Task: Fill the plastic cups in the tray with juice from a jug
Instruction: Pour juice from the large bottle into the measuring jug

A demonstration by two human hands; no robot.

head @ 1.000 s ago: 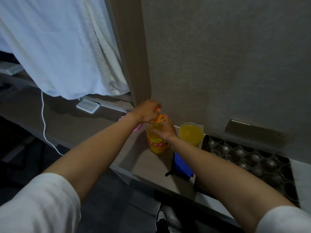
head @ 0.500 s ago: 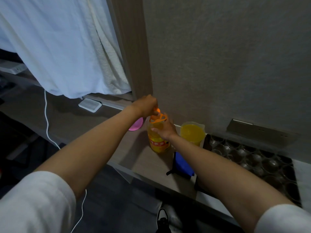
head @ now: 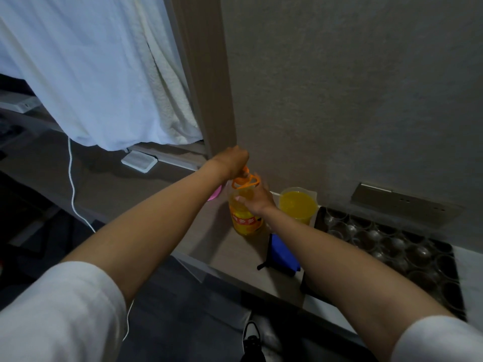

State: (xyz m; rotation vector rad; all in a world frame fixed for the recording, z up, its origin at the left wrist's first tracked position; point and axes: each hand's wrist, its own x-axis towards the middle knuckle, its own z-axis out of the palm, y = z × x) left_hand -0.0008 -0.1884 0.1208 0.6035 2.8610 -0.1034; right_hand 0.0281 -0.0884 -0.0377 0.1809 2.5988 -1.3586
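Note:
An orange juice bottle (head: 245, 220) with an orange handle and cap stands upright on the counter. My left hand (head: 231, 162) grips its top from above, over the orange cap. My right hand (head: 254, 198) holds the bottle's upper body. Just right of the bottle stands a clear jug (head: 298, 205) filled with yellow juice. Further right lies a dark tray (head: 453, 259) holding several clear plastic cups (head: 371, 235), which look empty.
A blue flat object (head: 283, 253) lies on the counter (head: 230, 246) in front of the jug. A pink item (head: 216, 195) shows behind my left forearm. White cloth (head: 91, 74) hangs at upper left, with a white cable (head: 72, 189) below. The grey wall stands close behind.
My left hand stays on the bottle's top, shifted slightly at the cap. My right hand keeps its hold on the bottle. The view has drifted a little.

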